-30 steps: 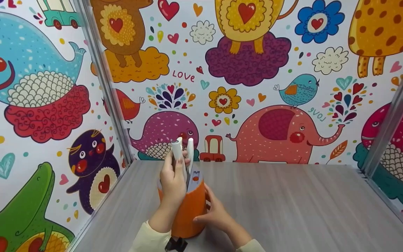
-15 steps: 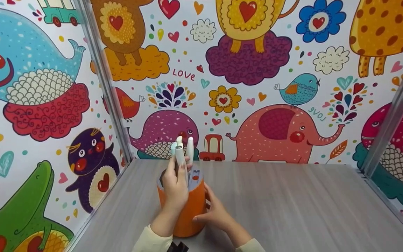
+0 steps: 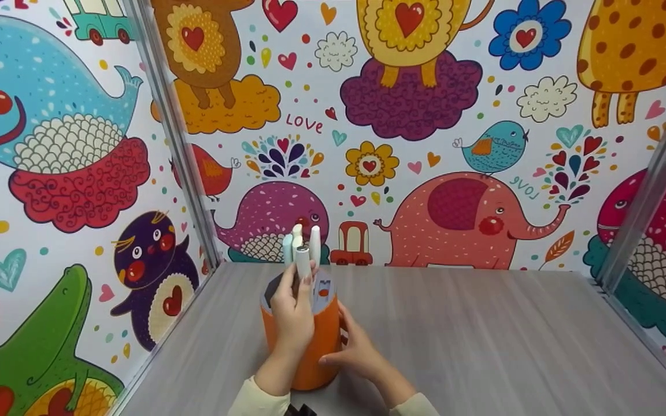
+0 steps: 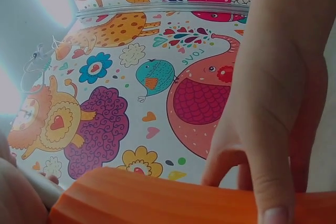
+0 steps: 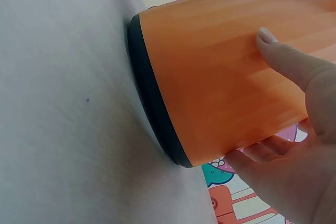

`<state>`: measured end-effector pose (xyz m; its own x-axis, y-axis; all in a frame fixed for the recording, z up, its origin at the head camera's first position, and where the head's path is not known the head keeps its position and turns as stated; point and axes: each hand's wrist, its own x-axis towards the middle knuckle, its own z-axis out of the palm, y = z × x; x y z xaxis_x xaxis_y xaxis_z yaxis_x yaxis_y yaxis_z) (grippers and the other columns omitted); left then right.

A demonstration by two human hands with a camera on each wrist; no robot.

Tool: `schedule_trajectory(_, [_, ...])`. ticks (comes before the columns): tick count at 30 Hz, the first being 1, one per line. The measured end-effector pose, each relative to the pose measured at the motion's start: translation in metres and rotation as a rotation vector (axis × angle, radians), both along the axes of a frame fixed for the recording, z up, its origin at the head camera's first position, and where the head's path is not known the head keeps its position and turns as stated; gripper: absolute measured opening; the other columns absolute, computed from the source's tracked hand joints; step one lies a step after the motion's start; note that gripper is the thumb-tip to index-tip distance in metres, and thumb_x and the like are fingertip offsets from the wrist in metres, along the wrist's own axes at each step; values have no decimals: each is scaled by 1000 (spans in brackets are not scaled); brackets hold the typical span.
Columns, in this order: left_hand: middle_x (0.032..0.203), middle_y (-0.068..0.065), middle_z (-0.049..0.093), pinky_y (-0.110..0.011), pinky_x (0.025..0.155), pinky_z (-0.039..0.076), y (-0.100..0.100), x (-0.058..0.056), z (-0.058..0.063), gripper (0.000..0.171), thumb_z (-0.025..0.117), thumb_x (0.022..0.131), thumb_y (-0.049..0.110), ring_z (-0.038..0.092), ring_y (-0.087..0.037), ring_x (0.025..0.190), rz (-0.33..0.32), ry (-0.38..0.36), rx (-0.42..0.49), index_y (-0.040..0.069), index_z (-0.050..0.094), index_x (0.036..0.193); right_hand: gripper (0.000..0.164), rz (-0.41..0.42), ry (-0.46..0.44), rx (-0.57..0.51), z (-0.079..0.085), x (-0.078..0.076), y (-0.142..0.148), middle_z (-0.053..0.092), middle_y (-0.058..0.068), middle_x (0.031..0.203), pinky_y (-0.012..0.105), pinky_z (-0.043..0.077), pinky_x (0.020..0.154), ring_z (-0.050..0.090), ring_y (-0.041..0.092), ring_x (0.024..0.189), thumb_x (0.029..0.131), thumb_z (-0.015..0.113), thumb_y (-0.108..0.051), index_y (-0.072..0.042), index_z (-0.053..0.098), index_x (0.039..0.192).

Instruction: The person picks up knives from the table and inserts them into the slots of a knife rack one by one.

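Note:
An orange knife block (image 3: 315, 346) stands upright on the table, with a grey-lavender slotted top (image 3: 326, 289). Around its right side my right hand (image 3: 359, 352) grips it, thumb on the front; the right wrist view has the same hand (image 5: 294, 145) on the orange wall, close above the black base (image 5: 155, 93). My left hand (image 3: 293, 315) holds a white round handle (image 3: 304, 263) with a dark ringed end, over the block's top. Its lower part is hidden by the hand. Behind it rise a pale blue handle (image 3: 288, 248), a cream handle (image 3: 297, 232) and another white handle (image 3: 315, 242).
The grey wood-grain table (image 3: 483, 335) extends right of the block. Printed cartoon panels (image 3: 448, 219) close off the back and both sides, joined by metal corner posts (image 3: 185, 150). A black object (image 3: 300, 410) sits at my left sleeve.
My left hand has moved slightly right and lower with the white round handle, uncovering the pale blue handle and more of the block's top. My right hand keeps its grip on the block.

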<state>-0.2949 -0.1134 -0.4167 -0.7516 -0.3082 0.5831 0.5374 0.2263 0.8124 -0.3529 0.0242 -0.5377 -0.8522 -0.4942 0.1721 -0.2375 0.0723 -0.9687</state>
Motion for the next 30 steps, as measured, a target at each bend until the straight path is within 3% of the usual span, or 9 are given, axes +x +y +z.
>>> schedule_trajectory(4, [141, -11, 59, -45, 101, 48, -1, -1, -2, 45, 59, 99, 17, 59, -31, 127, 23, 5, 60, 7, 51, 143, 111, -2, -2, 1, -1, -2, -2, 40, 5, 157, 63, 28, 116, 38, 30, 143, 72, 89, -31, -33, 18, 157])
schedule_trajectory(13, [127, -7, 68, -30, 93, 54, -2, -1, -4, 40, 73, 89, 15, 67, -23, 116, 70, 64, 252, 12, 67, 128, 113, -6, -3, 18, -2, -1, -6, 39, 6, 157, 61, 29, 116, 39, 31, 143, 70, 89, -34, -33, 17, 157])
schedule_trajectory(18, [124, -5, 69, -25, 93, 53, 3, 2, -8, 29, 75, 87, 9, 67, -17, 115, 116, 125, 263, 11, 74, 116, 112, -4, 6, 15, -1, 0, -3, 39, 5, 158, 61, 30, 115, 38, 31, 144, 71, 89, -34, -34, 18, 157])
schedule_trajectory(23, [120, -6, 70, -23, 94, 52, 12, 5, -12, 25, 75, 85, 1, 67, -16, 115, 192, 268, 122, 7, 75, 109, 111, -19, 41, -6, -1, 0, 2, 39, 4, 157, 61, 32, 114, 39, 31, 143, 70, 90, -33, -35, 20, 157])
schedule_trajectory(26, [112, -10, 73, -24, 92, 53, 24, 8, -8, 27, 77, 78, -9, 70, -22, 110, 247, 454, 3, 3, 76, 102, 108, -17, 117, -17, -1, 1, 5, 41, 9, 156, 61, 37, 111, 41, 34, 141, 74, 89, -29, -30, 20, 157])
schedule_trajectory(28, [108, -10, 75, -25, 91, 54, 34, 11, -7, 29, 77, 75, -11, 71, -23, 106, 249, 540, -100, 5, 77, 100, 103, -20, 184, -9, 1, 1, 10, 39, 12, 157, 60, 41, 109, 41, 37, 140, 77, 85, -26, -22, 21, 158])
schedule_trajectory(30, [105, -11, 76, -27, 91, 56, 45, 9, -9, 28, 74, 76, -10, 73, -25, 102, 208, 606, -206, 6, 77, 99, 92, -56, 268, 42, 6, -1, 20, 43, 18, 153, 54, 45, 107, 44, 38, 138, 80, 81, -24, -11, 29, 155])
